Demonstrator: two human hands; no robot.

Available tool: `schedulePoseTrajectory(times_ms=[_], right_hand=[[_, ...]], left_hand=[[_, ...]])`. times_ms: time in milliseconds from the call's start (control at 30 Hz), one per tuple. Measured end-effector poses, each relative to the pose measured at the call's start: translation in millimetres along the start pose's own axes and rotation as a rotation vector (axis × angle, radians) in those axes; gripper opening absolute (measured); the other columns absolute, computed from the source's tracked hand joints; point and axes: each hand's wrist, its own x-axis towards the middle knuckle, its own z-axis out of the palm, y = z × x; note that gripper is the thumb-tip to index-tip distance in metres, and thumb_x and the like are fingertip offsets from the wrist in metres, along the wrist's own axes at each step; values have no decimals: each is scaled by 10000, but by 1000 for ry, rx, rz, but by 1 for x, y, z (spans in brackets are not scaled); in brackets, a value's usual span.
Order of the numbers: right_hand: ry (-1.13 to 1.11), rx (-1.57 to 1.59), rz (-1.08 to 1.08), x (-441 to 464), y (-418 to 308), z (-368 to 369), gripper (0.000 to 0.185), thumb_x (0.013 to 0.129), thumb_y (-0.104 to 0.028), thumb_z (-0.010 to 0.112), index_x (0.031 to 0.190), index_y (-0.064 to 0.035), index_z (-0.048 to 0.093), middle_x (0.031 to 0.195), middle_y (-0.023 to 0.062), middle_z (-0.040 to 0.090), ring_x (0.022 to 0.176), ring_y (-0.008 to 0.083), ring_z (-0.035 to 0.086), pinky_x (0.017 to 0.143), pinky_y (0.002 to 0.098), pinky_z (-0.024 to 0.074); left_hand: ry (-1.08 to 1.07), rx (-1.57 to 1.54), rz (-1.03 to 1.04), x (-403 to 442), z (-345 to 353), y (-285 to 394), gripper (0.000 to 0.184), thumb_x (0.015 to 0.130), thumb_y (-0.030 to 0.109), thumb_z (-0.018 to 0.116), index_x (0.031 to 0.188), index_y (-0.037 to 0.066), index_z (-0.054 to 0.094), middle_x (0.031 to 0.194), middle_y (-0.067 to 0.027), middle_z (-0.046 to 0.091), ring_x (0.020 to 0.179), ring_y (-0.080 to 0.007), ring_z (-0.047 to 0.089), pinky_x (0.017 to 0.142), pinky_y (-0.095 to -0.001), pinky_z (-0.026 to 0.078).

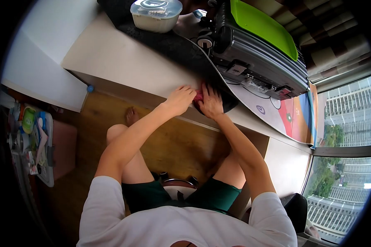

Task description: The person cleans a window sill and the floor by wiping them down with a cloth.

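Two hands meet at a small red thing (199,97) on the ledge (130,61).
The left hand (181,100) is half curled, fingertips at the red thing's left side; the right hand (211,101) lies flatter, fingers extended and slightly parted, at its other side (whether either grips it, I cannot tell). The red thing sits between them, near the ledge's front edge, beside the black mat (165,46). Beyond stands a suitcase (259,68) with a green tray (264,26) on it.
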Motion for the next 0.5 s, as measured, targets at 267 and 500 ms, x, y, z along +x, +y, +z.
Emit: schedulePoseTrajectory(times_ms=[267,500], right_hand=[[-5,-34,-267,30,-78,12,731,815,-318,627,1445,-60,363,1491,159,352,1402,359,277,1162,465,224],[-46,-4,-428,64,-158,35,613,835,-281,616,1378,-41,463,1475,165,387,1400,347,294,1167,464,215]], left_hand=[[-148,25,-273,-43,-44,-33,222,839,157,656,983,-7,618,1116,-162,625,1138,-321,545,1021,-455,404],[-8,133,-397,-76,-56,-75,816,700,-26,686,1431,13,325,1486,-215,316,1380,-400,315,1076,-467,367]])
